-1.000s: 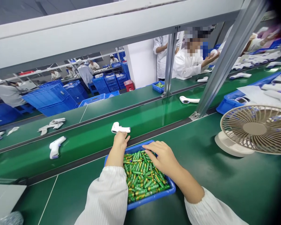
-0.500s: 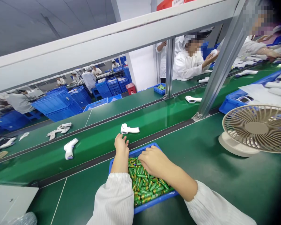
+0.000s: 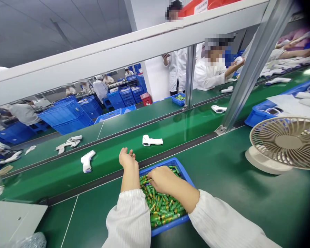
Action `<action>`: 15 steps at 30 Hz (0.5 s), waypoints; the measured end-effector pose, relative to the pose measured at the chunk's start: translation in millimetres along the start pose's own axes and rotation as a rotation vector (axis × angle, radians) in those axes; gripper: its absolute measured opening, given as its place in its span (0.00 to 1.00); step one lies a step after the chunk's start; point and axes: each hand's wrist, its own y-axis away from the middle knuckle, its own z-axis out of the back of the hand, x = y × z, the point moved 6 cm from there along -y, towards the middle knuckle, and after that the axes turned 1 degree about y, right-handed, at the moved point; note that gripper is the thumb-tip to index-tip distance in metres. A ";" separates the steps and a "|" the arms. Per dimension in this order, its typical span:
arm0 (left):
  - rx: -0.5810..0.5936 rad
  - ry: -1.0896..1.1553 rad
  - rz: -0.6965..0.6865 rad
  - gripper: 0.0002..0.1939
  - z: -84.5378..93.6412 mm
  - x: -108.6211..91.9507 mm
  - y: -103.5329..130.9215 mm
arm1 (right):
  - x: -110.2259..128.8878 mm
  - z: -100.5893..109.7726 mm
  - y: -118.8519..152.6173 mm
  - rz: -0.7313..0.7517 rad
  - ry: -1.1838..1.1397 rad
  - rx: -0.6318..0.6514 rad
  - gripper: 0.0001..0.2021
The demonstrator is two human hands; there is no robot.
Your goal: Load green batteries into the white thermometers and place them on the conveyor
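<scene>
My left hand [image 3: 127,159] is held palm up over the near edge of the green conveyor belt [image 3: 113,143], its fingers loosely curled and apart, with nothing visible in it. My right hand [image 3: 162,178] reaches down into a blue bin [image 3: 184,169] full of green and gold batteries [image 3: 162,204]. Its fingers are pinched on a battery at the bin's left side; the fingertips are partly hidden. A white gun-shaped thermometer [image 3: 152,141] lies on the belt, right of my left hand. Farther left on the belt lies another thermometer [image 3: 88,161].
A beige fan [image 3: 290,142] stands at right, near a blue crate [image 3: 258,115] of thermometers. A metal post [image 3: 244,72] rises beside the belt. Across it, a co-worker [image 3: 209,72] handles a white device. A small blue bin [image 3: 178,100] of batteries sits on the far table.
The thermometers near me now appear farther right in view. My left hand has shifted left, away from the nearest one. My right hand has moved slightly left and lower among the batteries.
</scene>
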 end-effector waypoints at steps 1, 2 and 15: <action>-0.005 -0.002 0.002 0.10 1.0 0.4 -1.0 | 0.0 1.0 0.0 0.005 -0.007 -0.010 0.09; -0.004 -0.004 0.006 0.10 1.3 1.3 -1.6 | 0.2 2.4 -0.1 0.008 -0.013 -0.023 0.09; 0.046 -0.041 0.011 0.09 -6.3 4.8 3.9 | 0.0 16.4 2.4 0.018 -0.070 -0.120 0.03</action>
